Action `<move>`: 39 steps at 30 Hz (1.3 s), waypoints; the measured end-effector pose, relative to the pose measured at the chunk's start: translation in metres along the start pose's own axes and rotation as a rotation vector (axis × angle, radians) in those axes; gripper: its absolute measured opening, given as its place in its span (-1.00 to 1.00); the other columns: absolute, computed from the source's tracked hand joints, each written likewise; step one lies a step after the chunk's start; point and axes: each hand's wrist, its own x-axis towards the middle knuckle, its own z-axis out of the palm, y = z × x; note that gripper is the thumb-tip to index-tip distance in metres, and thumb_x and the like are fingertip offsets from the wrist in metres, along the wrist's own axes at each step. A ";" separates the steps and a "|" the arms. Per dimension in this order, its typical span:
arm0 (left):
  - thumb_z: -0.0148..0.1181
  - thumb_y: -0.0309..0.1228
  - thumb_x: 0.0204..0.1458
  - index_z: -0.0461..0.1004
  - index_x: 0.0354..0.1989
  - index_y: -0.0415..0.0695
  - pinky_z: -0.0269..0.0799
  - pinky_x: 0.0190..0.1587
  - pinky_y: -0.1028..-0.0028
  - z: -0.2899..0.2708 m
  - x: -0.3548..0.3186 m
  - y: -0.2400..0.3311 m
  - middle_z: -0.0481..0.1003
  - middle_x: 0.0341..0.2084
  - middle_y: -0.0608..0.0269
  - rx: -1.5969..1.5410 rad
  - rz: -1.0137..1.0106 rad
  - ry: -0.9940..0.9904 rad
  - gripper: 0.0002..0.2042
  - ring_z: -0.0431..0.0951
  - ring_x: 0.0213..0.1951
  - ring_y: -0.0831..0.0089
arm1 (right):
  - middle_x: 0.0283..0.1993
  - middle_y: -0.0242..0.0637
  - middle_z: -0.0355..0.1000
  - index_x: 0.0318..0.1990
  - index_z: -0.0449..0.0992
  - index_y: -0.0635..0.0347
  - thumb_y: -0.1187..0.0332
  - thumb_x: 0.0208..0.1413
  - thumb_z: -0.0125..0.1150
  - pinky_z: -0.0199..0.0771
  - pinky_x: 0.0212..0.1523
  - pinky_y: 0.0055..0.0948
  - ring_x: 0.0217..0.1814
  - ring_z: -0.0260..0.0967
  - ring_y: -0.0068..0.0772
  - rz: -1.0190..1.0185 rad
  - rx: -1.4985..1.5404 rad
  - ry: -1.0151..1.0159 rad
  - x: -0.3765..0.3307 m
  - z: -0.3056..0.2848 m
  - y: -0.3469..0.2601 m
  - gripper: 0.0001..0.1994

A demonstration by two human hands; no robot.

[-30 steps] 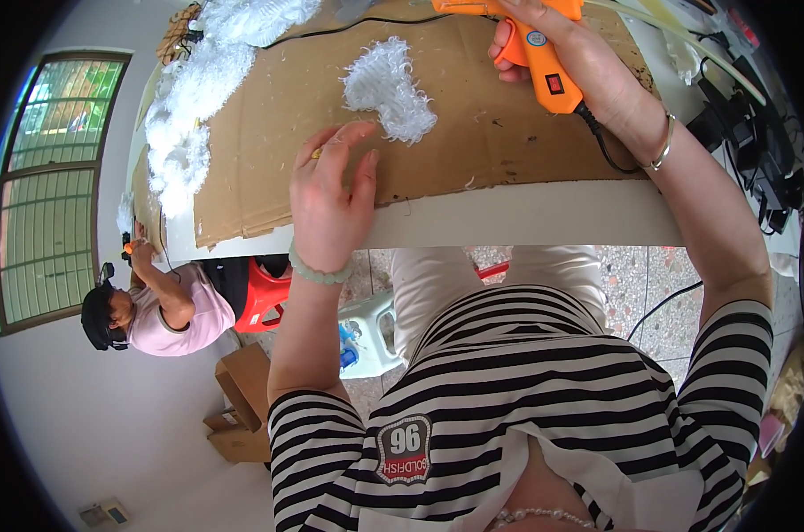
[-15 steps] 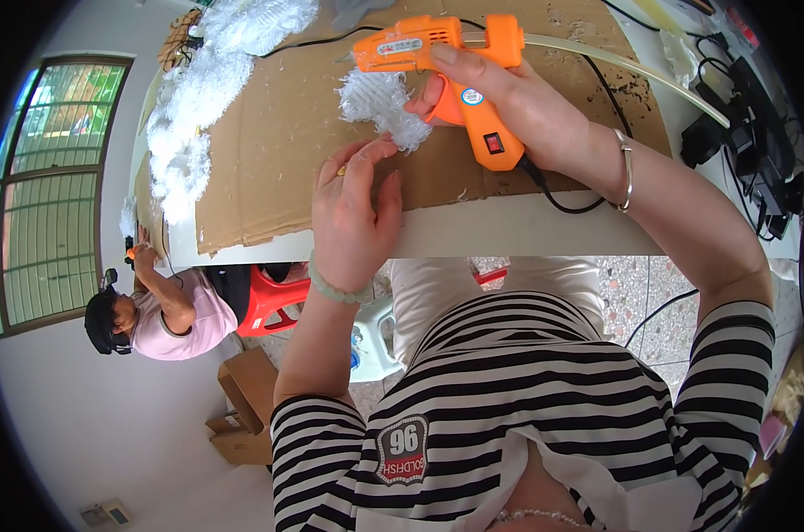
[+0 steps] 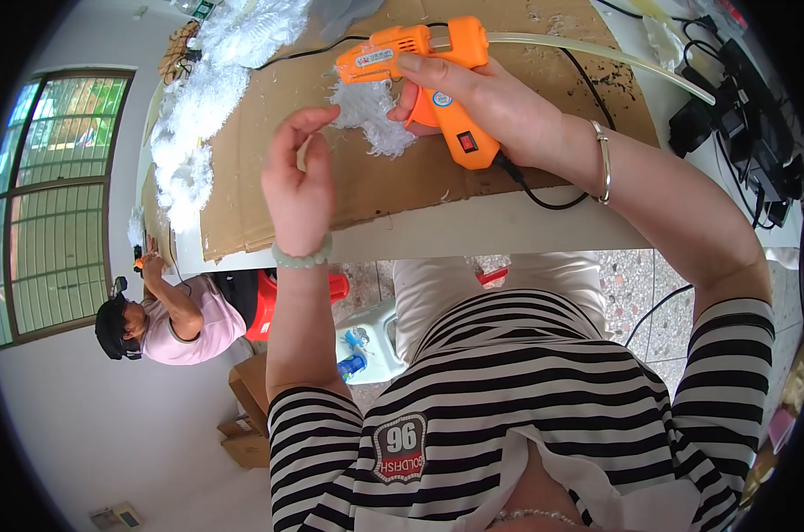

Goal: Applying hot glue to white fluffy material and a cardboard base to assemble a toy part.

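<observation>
An orange hot glue gun (image 3: 452, 124) is in my right hand (image 3: 477, 93), which wraps round its handle with the fingers at the trigger. A long translucent glue stick (image 3: 588, 50) runs out of its back end toward the right. Beneath the gun, a shaggy white piece of fringed material (image 3: 374, 120) lies on the cardboard, close to my right fingertips. My left hand (image 3: 297, 177) is raised just left of that piece, thumb and fingers apart, with nothing visible in it. The gun partly hides the white piece.
A brown cardboard sheet (image 3: 251, 191) covers much of the white table (image 3: 499, 226). White fluffy material (image 3: 185, 133) is heaped along the left. Black power strips and plugs (image 3: 743, 133) crowd the right edge. Another person (image 3: 189, 315) works at the far left. A pale stool (image 3: 375, 341) stands below.
My left hand has moved left, away from the white fringed piece, and its fingers have come apart. My right hand and the glue gun have shifted slightly left.
</observation>
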 end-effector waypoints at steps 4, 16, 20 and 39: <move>-0.04 -0.74 -0.03 0.44 -0.16 -0.26 0.43 -0.11 0.38 0.009 -0.011 -0.002 0.52 -0.22 0.09 0.518 0.286 -0.184 -0.74 0.53 -0.11 0.27 | -0.25 -0.27 0.47 -0.19 0.48 0.23 -0.01 0.18 0.06 0.46 -0.11 -0.48 -0.14 0.44 -0.49 0.019 0.020 -0.007 -0.002 0.001 -0.002 -0.58; -0.06 -0.75 -0.07 0.42 -0.17 -0.23 0.44 -0.13 0.32 0.005 -0.006 -0.014 0.55 -0.33 0.08 0.474 0.295 -0.126 -0.71 0.54 -0.20 0.12 | -0.26 -0.25 0.47 -0.21 0.48 0.26 0.02 0.22 0.01 0.46 -0.09 -0.46 -0.15 0.43 -0.46 0.040 0.014 0.018 -0.002 0.004 -0.001 -0.59; -0.08 -0.76 -0.10 0.42 -0.20 -0.23 0.42 -0.13 0.25 0.015 0.002 -0.009 0.55 -0.33 0.10 0.493 0.402 -0.173 -0.70 0.52 -0.23 0.06 | -0.27 -0.24 0.47 -0.20 0.47 0.28 0.03 0.23 -0.01 0.48 -0.09 -0.44 -0.16 0.44 -0.42 0.026 0.008 0.003 -0.002 0.001 -0.001 -0.59; -0.14 -0.80 -0.15 0.48 -0.16 -0.20 0.39 -0.08 0.46 0.008 0.024 -0.017 0.54 -0.22 0.15 0.017 0.019 -0.197 -0.60 0.52 -0.14 0.26 | -0.30 -0.23 0.37 -0.21 0.36 0.31 0.13 0.26 -0.07 0.55 -0.03 -0.19 -0.16 0.43 -0.34 -0.049 0.210 0.234 0.010 -0.021 -0.009 -0.65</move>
